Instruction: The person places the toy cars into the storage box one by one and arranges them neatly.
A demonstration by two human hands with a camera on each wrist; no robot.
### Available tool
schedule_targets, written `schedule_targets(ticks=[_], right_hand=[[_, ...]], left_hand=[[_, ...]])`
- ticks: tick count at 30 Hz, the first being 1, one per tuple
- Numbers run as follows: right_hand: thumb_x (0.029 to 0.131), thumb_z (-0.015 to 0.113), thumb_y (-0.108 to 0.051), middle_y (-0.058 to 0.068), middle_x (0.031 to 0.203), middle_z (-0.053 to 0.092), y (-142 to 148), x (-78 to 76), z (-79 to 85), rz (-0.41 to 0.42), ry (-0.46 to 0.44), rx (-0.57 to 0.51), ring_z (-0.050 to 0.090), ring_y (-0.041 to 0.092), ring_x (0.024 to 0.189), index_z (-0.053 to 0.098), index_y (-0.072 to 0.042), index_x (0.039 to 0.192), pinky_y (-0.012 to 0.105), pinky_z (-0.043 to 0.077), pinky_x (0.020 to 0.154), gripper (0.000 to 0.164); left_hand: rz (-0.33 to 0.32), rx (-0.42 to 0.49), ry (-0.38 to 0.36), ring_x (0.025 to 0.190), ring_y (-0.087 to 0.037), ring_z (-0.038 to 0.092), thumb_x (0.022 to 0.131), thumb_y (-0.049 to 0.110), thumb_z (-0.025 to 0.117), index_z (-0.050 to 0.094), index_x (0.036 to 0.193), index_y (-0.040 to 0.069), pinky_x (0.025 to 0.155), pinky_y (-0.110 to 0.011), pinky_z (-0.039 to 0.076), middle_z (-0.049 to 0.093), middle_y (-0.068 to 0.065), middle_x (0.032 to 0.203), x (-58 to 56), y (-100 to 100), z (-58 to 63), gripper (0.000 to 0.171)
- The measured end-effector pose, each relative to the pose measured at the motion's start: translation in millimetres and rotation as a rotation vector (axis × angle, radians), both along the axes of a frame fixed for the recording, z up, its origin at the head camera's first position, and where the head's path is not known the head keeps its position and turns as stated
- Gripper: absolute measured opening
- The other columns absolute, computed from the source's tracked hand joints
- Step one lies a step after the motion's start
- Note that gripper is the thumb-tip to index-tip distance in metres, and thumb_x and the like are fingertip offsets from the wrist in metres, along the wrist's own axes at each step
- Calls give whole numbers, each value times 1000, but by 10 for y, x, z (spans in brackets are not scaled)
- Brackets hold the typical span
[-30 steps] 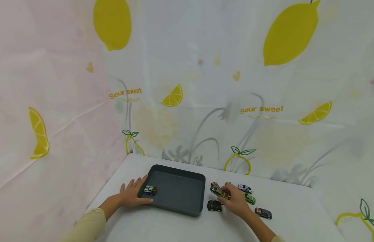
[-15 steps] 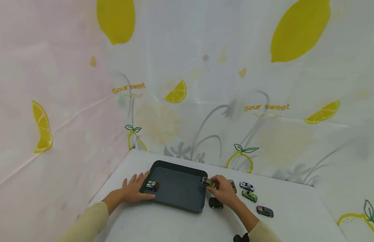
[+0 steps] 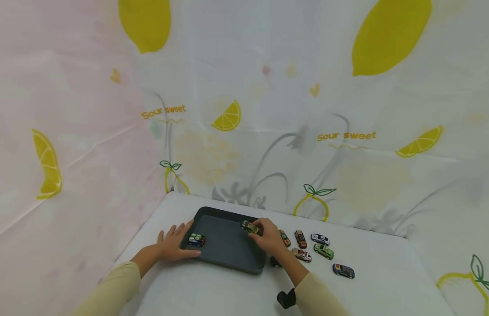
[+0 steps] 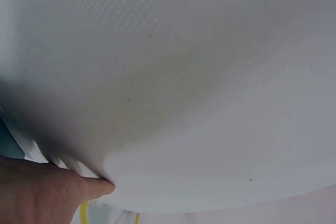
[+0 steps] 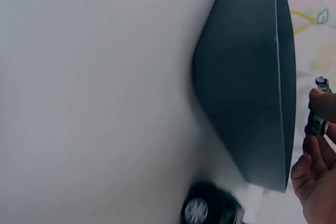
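Note:
A dark grey tray [image 3: 224,250] lies on the white table. My left hand [image 3: 171,247] rests at its left side with fingers spread and straight; the left wrist view shows only part of that hand [image 4: 47,190]. Inside the tray, near the left wall, sits a white, green and blue toy car [image 3: 196,239]. Over the tray's right part, my right hand [image 3: 269,238] pinches a green patterned toy car [image 3: 249,227] between thumb and fingers. The right wrist view has this toy car [image 5: 319,121] beyond the tray wall, partly covered by the thumb.
Right of the tray stand several toy cars, among them a white one [image 3: 320,238], a green one [image 3: 323,251] and a blue one [image 3: 343,271]. A black toy car [image 5: 210,205] stands near the tray, mostly hidden by the right arm in the head view. Printed cloth walls [image 3: 244,166] border the table.
My right hand has carried the green patterned toy car leftward from among the other cars, across the tray's right rim and over the tray. My left hand stays at the tray's left side.

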State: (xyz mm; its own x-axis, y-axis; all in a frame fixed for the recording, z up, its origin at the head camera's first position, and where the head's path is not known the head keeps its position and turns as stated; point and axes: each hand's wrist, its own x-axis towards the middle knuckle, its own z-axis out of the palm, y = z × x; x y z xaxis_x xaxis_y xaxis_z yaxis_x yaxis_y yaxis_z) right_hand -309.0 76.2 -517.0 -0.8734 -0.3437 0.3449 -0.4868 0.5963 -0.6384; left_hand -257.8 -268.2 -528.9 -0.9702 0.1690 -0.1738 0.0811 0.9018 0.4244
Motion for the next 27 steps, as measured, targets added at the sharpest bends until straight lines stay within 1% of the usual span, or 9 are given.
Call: schedule_targets(ticks=[3,7,14,18,20,24,27], right_hand=[[84,79,-16,4,93,62,-175,-53,-10,28,22,4,51,7,73,66,-7,104,22,44,63,26],[83,80,-14,5,92,62,-345,-87,-32,36,22,19,51,7,71,66,-7,103,20,44,61,25],[84,79,-15,5,94,61,-578,-83,-74,36,-52,52,52,8,74,66,-6,106,21,45,64,27],[84,79,-14,6,96,60,-684,-93,-93,27,-84,40,52,9,75,66,-6,107,22,45,64,28],[84,79,-14,7,96,61,-725,-89,-104,25,-95,32,52,10,75,66,-6,107,23,45,64,28],[84,79,-15,6,95,61,-791,-52,-136,32,-131,42,52,10,76,67,-6,105,25,45,65,26],[83,80,-15,6,95,61,-838,-69,-153,35,-122,55,52,11,77,67,-6,104,26,46,67,26]], left_hand=[[0,14,9,146,-55,13,77,74,65,12,159,19,106,-79,3,21,-28,160,4,-45,17,112],[-6,39,9,146,-56,11,76,77,63,12,159,19,107,-79,2,19,-29,160,2,-50,21,113],[8,33,-8,147,-54,9,75,78,62,12,159,19,108,-78,0,18,-27,161,0,-32,26,114],[17,31,2,147,-54,10,76,76,64,13,159,19,108,-78,0,18,-27,161,-12,-27,44,113],[17,20,12,147,-53,11,76,76,64,14,159,20,108,-78,1,20,-26,161,-13,-22,34,113],[13,0,17,146,-53,15,76,76,64,15,159,19,108,-79,4,23,-26,160,8,-11,-32,112],[13,-4,9,146,-54,15,76,76,64,14,159,19,108,-79,4,23,-27,160,-11,-9,-39,112]])
